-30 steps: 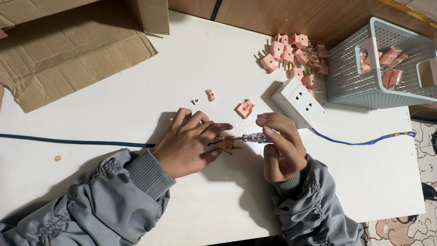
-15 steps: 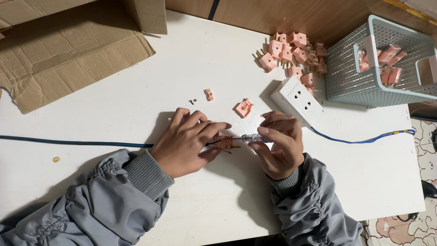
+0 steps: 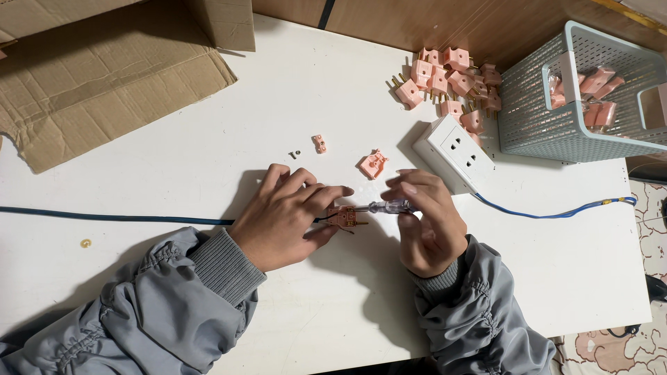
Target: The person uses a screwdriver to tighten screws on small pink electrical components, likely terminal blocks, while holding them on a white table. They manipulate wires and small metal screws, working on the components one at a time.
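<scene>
- Head view: white table [image 3: 208, 139] over a wooden floor; flattened cardboard [image 3: 104, 76] at 10 o'clock, teal mesh basket [image 3: 542, 118] at 2 o'clock holding a few pink plugs.
- Heap of pink plugs [image 3: 448, 76] at 1 o'clock; white socket block [image 3: 455, 153] just beside it, its blue lead running toward 3 o'clock.
- Loose pink cover piece [image 3: 373, 164], small clamp [image 3: 319, 144] and screws [image 3: 294, 154] above the hands.
- Left hand [image 3: 285, 219]: fingers curled down, pinning an opened pink plug [image 3: 342, 217] flat on the table at centre; a dark blue cable [image 3: 104, 218] leaves it toward 9 o'clock.
- Right hand [image 3: 424, 226]: closed around a clear-handled screwdriver [image 3: 385, 206], tip lying on the plug.
- Both forearms in grey sleeves enter from 6 o'clock, wrists resting low.
</scene>
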